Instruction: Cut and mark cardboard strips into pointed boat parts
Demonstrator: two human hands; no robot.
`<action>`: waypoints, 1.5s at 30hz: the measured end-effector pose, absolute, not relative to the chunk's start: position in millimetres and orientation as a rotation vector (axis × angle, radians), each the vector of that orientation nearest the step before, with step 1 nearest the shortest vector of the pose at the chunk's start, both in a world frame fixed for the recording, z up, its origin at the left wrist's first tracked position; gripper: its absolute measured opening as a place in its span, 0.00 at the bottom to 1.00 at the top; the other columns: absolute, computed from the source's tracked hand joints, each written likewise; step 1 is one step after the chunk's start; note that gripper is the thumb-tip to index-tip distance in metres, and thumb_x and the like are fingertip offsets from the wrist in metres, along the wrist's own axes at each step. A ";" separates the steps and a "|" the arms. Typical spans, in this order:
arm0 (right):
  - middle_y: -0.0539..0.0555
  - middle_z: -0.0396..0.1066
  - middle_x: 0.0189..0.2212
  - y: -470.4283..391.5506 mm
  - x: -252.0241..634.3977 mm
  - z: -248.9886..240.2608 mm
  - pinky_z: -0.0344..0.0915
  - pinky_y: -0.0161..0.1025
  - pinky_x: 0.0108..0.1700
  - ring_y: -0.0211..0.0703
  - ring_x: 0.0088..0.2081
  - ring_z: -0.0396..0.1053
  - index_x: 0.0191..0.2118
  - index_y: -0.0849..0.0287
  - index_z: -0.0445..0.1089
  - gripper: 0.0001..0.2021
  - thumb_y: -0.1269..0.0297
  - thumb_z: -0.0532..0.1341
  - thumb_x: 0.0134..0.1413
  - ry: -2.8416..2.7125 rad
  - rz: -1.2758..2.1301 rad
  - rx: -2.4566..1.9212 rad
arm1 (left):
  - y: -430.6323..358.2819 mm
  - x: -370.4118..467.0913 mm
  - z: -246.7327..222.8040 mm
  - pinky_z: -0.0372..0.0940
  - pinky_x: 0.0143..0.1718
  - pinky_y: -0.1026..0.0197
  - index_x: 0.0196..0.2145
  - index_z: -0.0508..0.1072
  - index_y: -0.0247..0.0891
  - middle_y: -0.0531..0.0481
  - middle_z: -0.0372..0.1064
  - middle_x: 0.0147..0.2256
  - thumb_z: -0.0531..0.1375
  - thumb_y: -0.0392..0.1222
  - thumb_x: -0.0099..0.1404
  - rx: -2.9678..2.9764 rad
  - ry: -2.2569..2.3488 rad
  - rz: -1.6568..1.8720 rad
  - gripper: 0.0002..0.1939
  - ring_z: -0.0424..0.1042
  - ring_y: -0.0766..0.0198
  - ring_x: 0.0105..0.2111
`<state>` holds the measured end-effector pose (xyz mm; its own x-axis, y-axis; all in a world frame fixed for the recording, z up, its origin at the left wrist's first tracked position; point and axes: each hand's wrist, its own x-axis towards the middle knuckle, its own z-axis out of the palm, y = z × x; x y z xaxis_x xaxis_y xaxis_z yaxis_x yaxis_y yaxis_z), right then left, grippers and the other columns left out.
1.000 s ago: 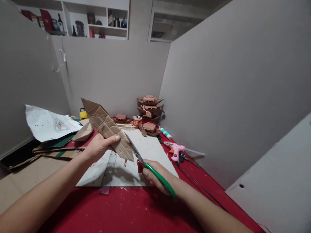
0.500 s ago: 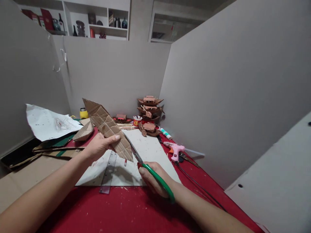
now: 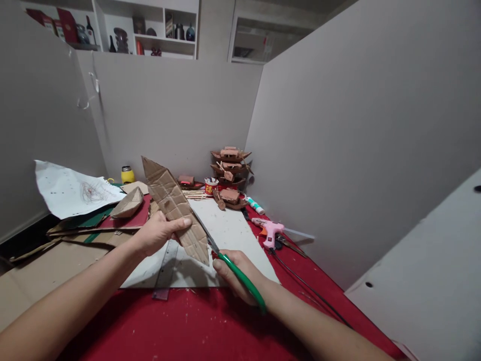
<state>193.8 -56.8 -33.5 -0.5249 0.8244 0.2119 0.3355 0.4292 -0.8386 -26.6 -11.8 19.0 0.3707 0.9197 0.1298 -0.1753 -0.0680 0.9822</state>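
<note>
A long, pointed piece of brown cardboard (image 3: 171, 198), marked with creases, is pinched in my left hand (image 3: 161, 231), thumb on its face. My right hand (image 3: 238, 273) is closed round the green handles of a pair of scissors (image 3: 238, 275). The scissor blades lie along the cardboard's right edge; I cannot tell whether they are cutting into it. Beneath both hands is a white board (image 3: 225, 233), with a clear ruler (image 3: 164, 273) lying on it and overhanging its front edge.
A pink glue gun (image 3: 269, 229) with a cord lies at right. Stacked brown model boats (image 3: 230, 168) stand at the back beside a red-and-white cup (image 3: 211, 186). At left are cardboard sheets (image 3: 48, 268), a folded cardboard boat shape (image 3: 130, 203) and scribbled paper (image 3: 75, 190). Grey partitions enclose the table.
The cardboard has turned to stand a little steeper, its upper tip moving right and its lower tip dropping. My left hand has shifted slightly right and down; the scissors stay near the same place.
</note>
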 end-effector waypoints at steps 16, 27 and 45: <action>0.47 0.62 0.23 -51.5 190.9 -44.4 0.58 0.33 0.31 0.37 0.26 0.57 0.27 0.60 0.63 0.11 0.64 0.52 0.59 -2.101 0.817 -1.009 | -18.8 -16.3 21.3 0.66 0.51 0.52 0.47 0.73 0.37 0.43 0.74 0.47 0.69 0.42 0.53 1.236 0.665 1.302 0.23 0.72 0.53 0.48; 0.46 0.50 0.20 -52.2 189.5 -64.3 0.47 0.32 0.23 0.33 0.23 0.46 0.24 0.58 0.56 0.18 0.52 0.52 0.60 -1.900 1.062 -0.914 | -23.1 -12.0 19.0 0.68 0.47 0.52 0.49 0.71 0.38 0.44 0.74 0.46 0.68 0.43 0.54 1.197 0.660 1.259 0.24 0.73 0.51 0.47; 0.51 0.71 0.24 -53.1 193.7 -54.3 0.65 0.36 0.34 0.42 0.29 0.65 0.28 0.61 0.70 0.06 0.65 0.59 0.52 -1.987 0.925 -0.990 | -27.3 -6.0 14.4 0.68 0.45 0.54 0.43 0.75 0.37 0.45 0.76 0.42 0.68 0.47 0.54 1.256 0.724 1.348 0.19 0.74 0.53 0.42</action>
<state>193.7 -53.1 -54.3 -0.4459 0.8503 0.2795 0.3334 0.4476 -0.8298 -6.0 -27.3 14.4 0.1649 0.9491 0.2683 -0.3010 -0.2107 0.9301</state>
